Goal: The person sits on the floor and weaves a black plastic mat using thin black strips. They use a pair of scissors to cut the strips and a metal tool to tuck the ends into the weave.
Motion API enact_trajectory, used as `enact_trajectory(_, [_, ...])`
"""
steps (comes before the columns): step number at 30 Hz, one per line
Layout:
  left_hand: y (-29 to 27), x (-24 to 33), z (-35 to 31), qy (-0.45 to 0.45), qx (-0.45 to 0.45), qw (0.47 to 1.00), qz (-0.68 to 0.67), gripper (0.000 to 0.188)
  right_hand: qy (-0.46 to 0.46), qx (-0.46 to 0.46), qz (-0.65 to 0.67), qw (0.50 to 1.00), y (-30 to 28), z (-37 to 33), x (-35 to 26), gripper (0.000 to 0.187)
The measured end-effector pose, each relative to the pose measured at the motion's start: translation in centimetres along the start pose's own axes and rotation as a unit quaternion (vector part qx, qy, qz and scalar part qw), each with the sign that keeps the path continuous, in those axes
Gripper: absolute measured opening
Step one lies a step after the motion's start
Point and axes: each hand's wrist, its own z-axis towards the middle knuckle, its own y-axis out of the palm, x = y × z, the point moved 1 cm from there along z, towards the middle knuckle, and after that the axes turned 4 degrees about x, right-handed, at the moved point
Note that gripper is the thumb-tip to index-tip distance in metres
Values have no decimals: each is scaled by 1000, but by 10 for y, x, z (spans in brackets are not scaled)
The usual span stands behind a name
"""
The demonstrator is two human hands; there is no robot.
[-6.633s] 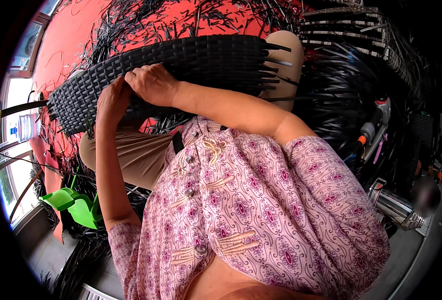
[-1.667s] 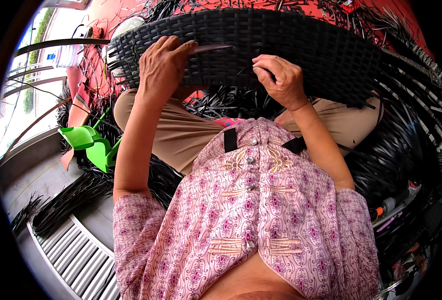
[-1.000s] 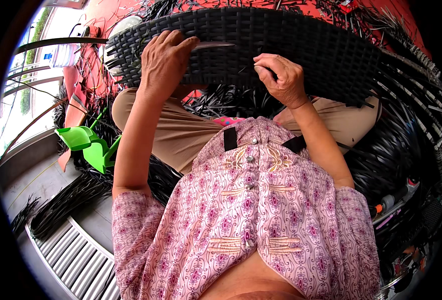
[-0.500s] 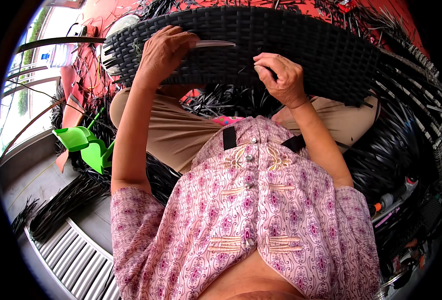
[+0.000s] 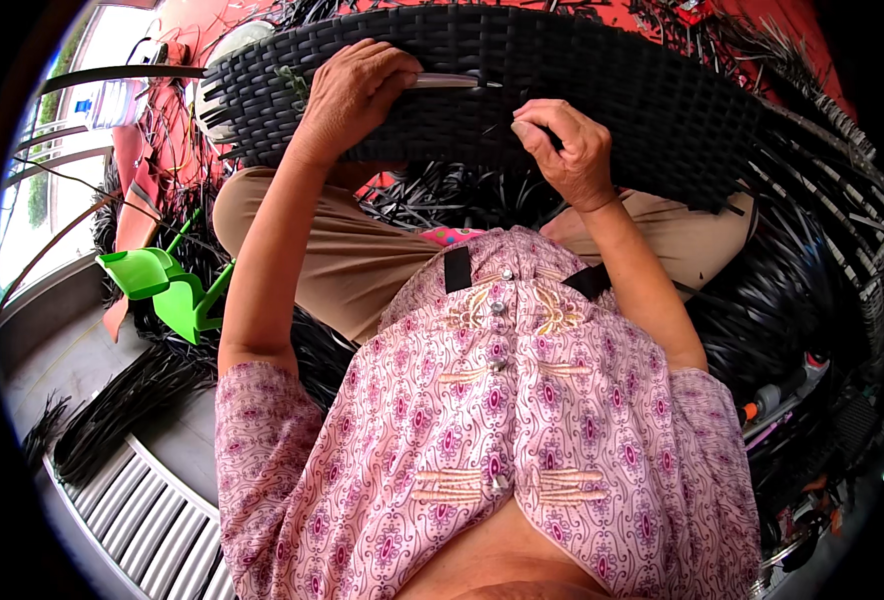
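Observation:
A curved panel of woven black flat strips (image 5: 622, 95) spans the space above my crossed legs. My left hand (image 5: 357, 100) is closed round a thin, pale, blade-like tool (image 5: 447, 81), whose narrow end points right and lies against the weave. Whether it is metal or plastic I cannot tell. Just right of the tool's tip, my right hand (image 5: 570, 155) is held in front of the panel, thumb and forefinger pinched together. What those fingertips hold, if anything, is too small to make out. A short loose strand end shows on the weave between the hands.
Loose black strips (image 5: 132, 410) lie in bundles at the left, with more heaped at the right. A bright green dustpan (image 5: 142, 272) stands left of my knee. White slats (image 5: 162, 505) are at the lower left. A tool with an orange part (image 5: 752, 411) lies at the right.
My left hand has shifted right with the pale tool, bringing its tip closer to my right hand. My right hand has moved only slightly and keeps its pinch.

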Motion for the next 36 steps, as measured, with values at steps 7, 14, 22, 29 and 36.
enact_trajectory(7, [6, -1, 0, -4, 10, 1000, 6, 12, 104, 66, -76, 989, 2, 18, -24, 16])
enact_trajectory(14, [7, 1, -4, -3, 26, 1000, 16, 11, 17, 11, -274, 961, 11, 30, -37, 24])
enact_trajectory(22, [4, 3, -9, -2, 51, 998, 39, 10, 16, -77, -260, 962, 24, 43, -35, 23])
enact_trajectory(29, [-2, 0, -16, 4, 55, 997, 55, 12, 76, -137, -320, 934, 2, 53, -57, 13])
enact_trajectory(36, [-14, 3, -17, 17, 40, 995, 93, 15, 44, -120, -199, 972, 14, 59, -39, 16])
